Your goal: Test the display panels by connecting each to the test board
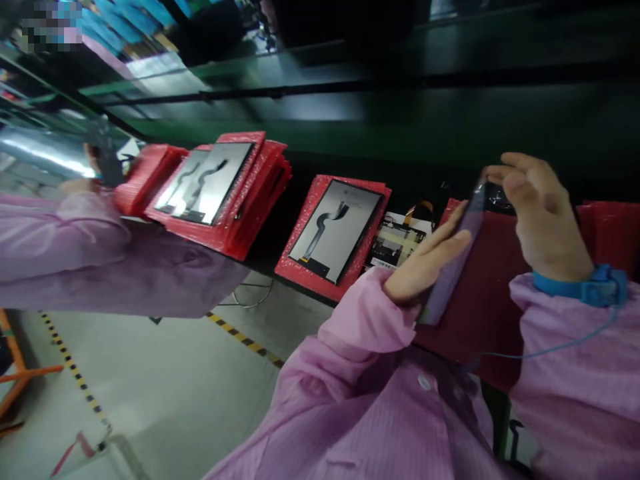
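Two bare hands work over a dark red mat point(487, 287) at a thin panel point(457, 267), which stands tilted on edge between them above the mat. The left hand point(425, 263) grasps it low on its left side, fingers stretched along it and thumb laid across; the right hand point(547, 213) is at its upper end, fingers partly bent, one fingertip meeting the corner, though I cannot tell whether they pinch it. A blue wristband point(575, 287) with a thin blue cord point(555, 355) circles the right wrist. Just left of the left hand lies a component assembly point(400, 243) with an orange ribbon. Beside that, on the black surface point(297, 200), a display point(345, 230) with a curved dark cable rests on red bubble wrap point(299, 270). Further left, a thick stack of red wrap point(255, 200) carries two more displays, overlapping. At the far left a co-worker's pink sleeve point(65, 233) reaches toward the surface, the hand blurred. Below, yellow-and-black tape point(245, 340) crosses the pale floor point(200, 393).
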A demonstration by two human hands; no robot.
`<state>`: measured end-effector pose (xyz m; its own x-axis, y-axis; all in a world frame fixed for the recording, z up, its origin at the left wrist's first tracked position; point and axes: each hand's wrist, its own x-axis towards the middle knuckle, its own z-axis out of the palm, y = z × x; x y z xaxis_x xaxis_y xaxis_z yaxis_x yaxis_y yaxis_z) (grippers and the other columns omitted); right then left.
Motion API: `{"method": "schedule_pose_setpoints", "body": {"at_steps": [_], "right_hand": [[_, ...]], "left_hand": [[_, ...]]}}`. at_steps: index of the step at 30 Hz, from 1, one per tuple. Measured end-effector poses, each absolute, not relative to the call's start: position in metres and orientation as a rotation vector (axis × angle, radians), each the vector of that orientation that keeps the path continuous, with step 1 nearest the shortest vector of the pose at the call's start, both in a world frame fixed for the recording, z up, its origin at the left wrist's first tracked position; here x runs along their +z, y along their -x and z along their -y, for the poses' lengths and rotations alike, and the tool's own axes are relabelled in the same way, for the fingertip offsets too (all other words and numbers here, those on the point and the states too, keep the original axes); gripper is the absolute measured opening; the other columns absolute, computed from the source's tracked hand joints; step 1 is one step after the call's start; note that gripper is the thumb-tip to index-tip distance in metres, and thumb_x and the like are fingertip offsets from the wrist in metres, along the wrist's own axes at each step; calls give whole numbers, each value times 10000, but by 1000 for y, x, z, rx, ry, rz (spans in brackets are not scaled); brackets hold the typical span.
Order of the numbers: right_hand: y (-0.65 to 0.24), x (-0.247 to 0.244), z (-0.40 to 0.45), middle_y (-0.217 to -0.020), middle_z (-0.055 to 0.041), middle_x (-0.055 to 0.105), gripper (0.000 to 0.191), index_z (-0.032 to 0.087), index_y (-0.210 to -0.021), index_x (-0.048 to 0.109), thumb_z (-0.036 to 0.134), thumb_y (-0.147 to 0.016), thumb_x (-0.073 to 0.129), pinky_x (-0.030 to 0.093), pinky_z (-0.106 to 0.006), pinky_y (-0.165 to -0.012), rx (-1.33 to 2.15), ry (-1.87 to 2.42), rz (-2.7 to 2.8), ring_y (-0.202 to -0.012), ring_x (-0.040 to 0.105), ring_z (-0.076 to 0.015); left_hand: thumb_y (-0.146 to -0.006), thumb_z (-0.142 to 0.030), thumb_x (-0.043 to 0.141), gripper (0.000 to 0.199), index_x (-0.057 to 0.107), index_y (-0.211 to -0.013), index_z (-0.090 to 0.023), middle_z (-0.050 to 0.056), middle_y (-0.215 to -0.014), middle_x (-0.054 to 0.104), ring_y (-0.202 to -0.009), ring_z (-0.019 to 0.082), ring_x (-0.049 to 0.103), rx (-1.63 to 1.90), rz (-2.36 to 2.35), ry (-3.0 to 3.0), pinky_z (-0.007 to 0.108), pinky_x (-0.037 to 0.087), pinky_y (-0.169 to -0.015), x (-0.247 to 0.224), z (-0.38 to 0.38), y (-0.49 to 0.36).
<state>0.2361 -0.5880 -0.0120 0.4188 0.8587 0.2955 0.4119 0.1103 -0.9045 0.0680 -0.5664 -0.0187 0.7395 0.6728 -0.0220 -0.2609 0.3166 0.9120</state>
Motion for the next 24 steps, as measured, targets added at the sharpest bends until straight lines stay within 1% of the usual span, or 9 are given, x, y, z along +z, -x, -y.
{"method": "schedule_pose_setpoints", "body": {"at_steps": [2, 5, 8, 9, 11, 13, 16, 20, 24], "right_hand": [[-239, -5, 587, -1170, -104, 684, 369, 203, -1200, 622, 430, -911, 636, 449, -496, -1055, 524, 1478, 1133, -1142, 642, -227], [-243, -5, 589, -1024, -58, 704, 245, 207, -1068, 647, 233, -829, 697, 475, -442, -1001, 515, 1439, 1071, -1005, 670, -182], [-249, -9, 591, -924, -29, 693, 187, 211, -982, 635, 163, -801, 644, 473, -415, -974, 507, 1384, 1027, -914, 666, -152], [-251, -11, 592, -914, -27, 690, 191, 211, -974, 634, 157, -790, 632, 472, -409, -967, 513, 1359, 1026, -906, 665, -149], [-255, -15, 593, -918, -28, 690, 220, 211, -988, 635, 162, -774, 618, 472, -403, -953, 516, 1304, 1039, -905, 666, -149], [-257, -19, 593, -929, -29, 696, 242, 210, -1008, 635, 169, -771, 609, 473, -398, -944, 502, 1262, 1056, -912, 667, -149], [-259, -25, 592, -937, -20, 702, 248, 210, -1029, 628, 187, -784, 599, 478, -383, -929, 485, 1243, 1064, -911, 667, -143], [-258, -27, 592, -938, -15, 698, 234, 208, -1034, 613, 230, -801, 607, 486, -363, -917, 493, 1251, 1049, -924, 666, -142], [-258, -27, 594, -948, -14, 688, 216, 218, -1024, 604, 255, -811, 606, 490, -362, -938, 489, 1262, 1057, -942, 663, -146]], "left_hand": [[-965, -298, 511, 450, 495, -1410, -234, 2, -1579, 389, -1511, 214, 246, 679, -418, -1235, 405, 159, -1270, -15, 575, -75], [-1015, -328, 418, 382, 542, -1351, -192, 74, -1482, 516, -1424, 224, 419, 845, -422, -1463, 409, 327, -1201, -18, 584, -65], [-1034, -314, 389, 314, 632, -1165, -166, 99, -1140, 690, -1075, 181, 653, 1060, -645, -1816, 323, 517, -964, -38, 585, -28], [-1031, -283, 395, 288, 641, -1115, -161, 85, -1019, 697, -939, 159, 669, 1089, -779, -1967, 286, 536, -864, -48, 584, -14], [-1018, -232, 403, 256, 646, -1067, -164, 65, -894, 667, -811, 152, 646, 1040, -1022, -2321, 260, 526, -758, -69, 580, 11], [-1010, -193, 402, 254, 641, -1091, -171, 54, -856, 640, -777, 156, 629, 902, -1113, -2614, 251, 515, -714, -87, 577, 26], [-1006, -156, 402, 284, 619, -1187, -189, 43, -845, 612, -764, 158, 620, 654, -1041, -2881, 243, 508, -680, -102, 576, 27], [-1004, -146, 413, 329, 588, -1277, -207, 40, -844, 585, -779, 170, 620, 403, -980, -2996, 259, 520, -704, -106, 578, 16], [-997, -140, 410, 378, 560, -1338, -200, 61, -884, 586, -800, 196, 616, 294, -994, -2974, 298, 533, -739, -106, 578, 13]]}}
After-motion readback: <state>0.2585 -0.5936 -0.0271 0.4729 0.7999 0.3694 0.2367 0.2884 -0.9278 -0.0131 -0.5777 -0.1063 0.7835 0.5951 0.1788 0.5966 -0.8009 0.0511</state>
